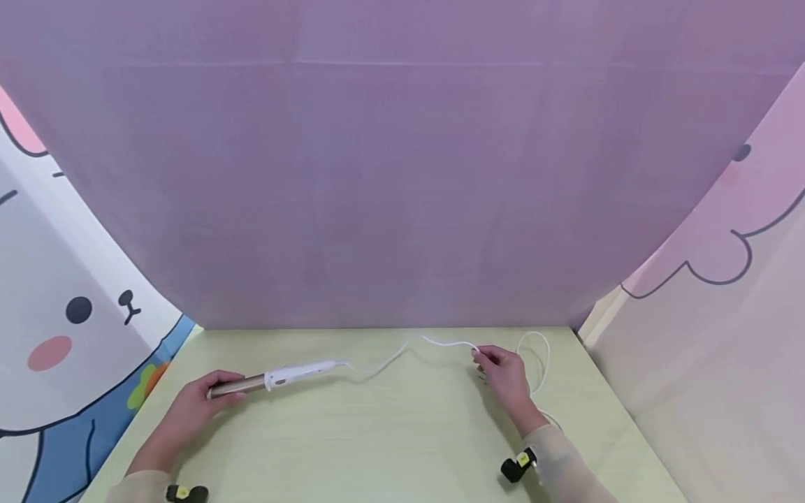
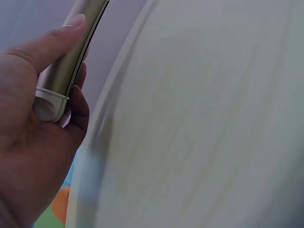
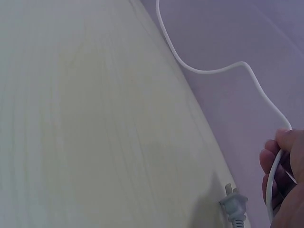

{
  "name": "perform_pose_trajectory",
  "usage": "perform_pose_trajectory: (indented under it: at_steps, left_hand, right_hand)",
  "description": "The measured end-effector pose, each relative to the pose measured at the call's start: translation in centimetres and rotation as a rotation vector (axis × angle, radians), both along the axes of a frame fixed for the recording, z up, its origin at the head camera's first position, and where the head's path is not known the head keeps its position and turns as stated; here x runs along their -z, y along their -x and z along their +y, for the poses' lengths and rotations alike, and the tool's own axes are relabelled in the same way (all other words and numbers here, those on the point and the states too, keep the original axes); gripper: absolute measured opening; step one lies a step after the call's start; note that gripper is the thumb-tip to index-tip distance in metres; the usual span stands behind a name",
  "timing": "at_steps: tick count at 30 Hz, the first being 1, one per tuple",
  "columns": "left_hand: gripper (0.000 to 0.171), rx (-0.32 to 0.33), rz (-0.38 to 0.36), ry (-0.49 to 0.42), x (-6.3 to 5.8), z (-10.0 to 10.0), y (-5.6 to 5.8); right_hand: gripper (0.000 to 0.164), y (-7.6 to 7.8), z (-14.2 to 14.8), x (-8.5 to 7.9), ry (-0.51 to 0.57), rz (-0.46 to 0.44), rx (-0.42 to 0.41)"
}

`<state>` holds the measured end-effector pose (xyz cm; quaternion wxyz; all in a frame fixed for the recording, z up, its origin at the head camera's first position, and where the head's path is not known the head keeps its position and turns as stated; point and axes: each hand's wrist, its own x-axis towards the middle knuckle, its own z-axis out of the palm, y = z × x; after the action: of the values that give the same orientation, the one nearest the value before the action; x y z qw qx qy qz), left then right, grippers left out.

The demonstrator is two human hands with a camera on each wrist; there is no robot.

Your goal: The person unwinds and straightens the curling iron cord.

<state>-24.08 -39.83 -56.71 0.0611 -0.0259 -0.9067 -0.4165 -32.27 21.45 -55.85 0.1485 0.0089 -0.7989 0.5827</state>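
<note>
A hair straightener (image 1: 300, 372) with a white handle and a gold barrel (image 2: 71, 61) lies slantwise above the left half of the table. My left hand (image 1: 200, 404) grips it by the barrel's end, thumb on top and fingers curled beneath, as the left wrist view shows. From its handle a thin white cord (image 1: 383, 365) runs right. My right hand (image 1: 503, 377) pinches that cord (image 3: 266, 92) between thumb and fingertips. Beside the right hand, a two-pin plug (image 3: 235, 205) shows in the right wrist view. More cord loops behind the right hand and along the forearm.
The pale wood-grain table (image 1: 377, 440) ends at a purple cloth backdrop (image 1: 390, 195). Cartoon-printed cloths hang at the left (image 1: 82, 335) and right (image 1: 723, 335). Small black devices (image 1: 517, 467) are strapped at both wrists.
</note>
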Motion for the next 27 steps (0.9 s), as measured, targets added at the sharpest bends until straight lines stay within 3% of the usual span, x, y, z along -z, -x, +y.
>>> perform_pose_trajectory:
  at_steps: [10, 27]
  left_hand:
    - [0.049, -0.054, -0.08, 0.017, 0.2, -0.9, 0.0]
    - [0.054, -0.11, -0.125, 0.023, 0.9, -1.7, 0.3]
  right_hand:
    - [0.011, 0.3, 0.6, 0.4, 0.0, -0.027, 0.004]
    - [0.013, 0.4, 1.1, 1.0, -0.028, -0.032, -0.063]
